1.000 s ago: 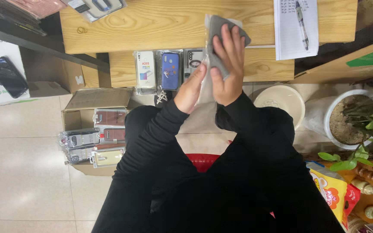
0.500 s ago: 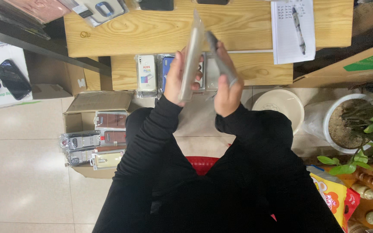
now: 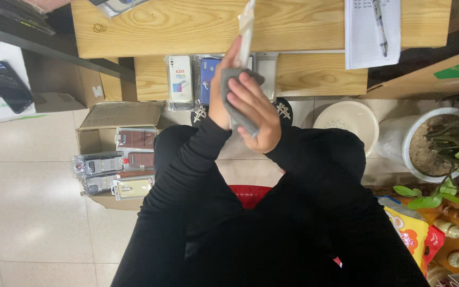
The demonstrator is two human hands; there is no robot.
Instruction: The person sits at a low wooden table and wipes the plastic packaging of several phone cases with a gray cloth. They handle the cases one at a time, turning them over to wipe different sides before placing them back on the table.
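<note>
i am seated, looking down past my black sleeves at my two hands raised in front of a low wooden bench [image 3: 314,79]. my left hand [image 3: 223,98] grips a clear plastic phone case packet [image 3: 246,24], seen edge-on, standing upright out of my fist with its top near the wooden table [image 3: 197,26] above. my right hand [image 3: 256,114] is closed around a grey cloth [image 3: 235,93], fingers curled over it, pressing the cloth against the lower part of the packet, so the packet sits sandwiched between my left palm and the cloth.

as i judge it, the packet could slip or buckle: it is thin and glossy, held only low down, and a hard rub from the cloth could bend it or push it out of my grip onto the tiled floor [image 3: 27,212]. the cloth could also bunch and miss part of the surface.

on the bench behind my hands lie more packaged phone cases [image 3: 180,79]. to my left an open cardboard box [image 3: 120,117] holds further packets; to my right stand a white bowl [image 3: 346,119] and a potted plant [image 3: 442,143].
</note>
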